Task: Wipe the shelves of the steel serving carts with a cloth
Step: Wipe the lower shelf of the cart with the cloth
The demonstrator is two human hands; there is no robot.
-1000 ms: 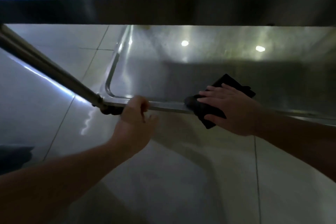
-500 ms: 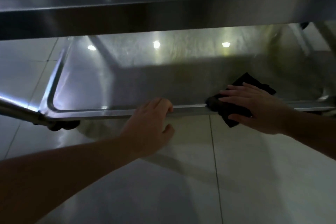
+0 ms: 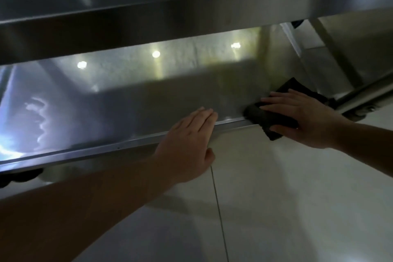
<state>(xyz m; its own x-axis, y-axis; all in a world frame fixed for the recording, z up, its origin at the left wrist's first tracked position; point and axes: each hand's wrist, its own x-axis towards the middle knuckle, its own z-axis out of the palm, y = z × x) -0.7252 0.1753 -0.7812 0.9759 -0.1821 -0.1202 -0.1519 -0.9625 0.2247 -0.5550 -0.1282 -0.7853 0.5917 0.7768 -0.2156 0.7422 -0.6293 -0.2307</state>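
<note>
I note my right hand [image 3: 302,117] lying flat, fingers straight, pressing the dark cloth [image 3: 265,118] onto the front rim of the cart's lower shelf [image 3: 131,100] near its right end; the cloth drapes over that rim. My left hand [image 3: 189,138] rests on the same rim just beside the cloth, fingers extended, holding nothing. The upper shelf [image 3: 170,6] overhangs both. Pale floor tiles [image 3: 297,198] lie below.
</note>
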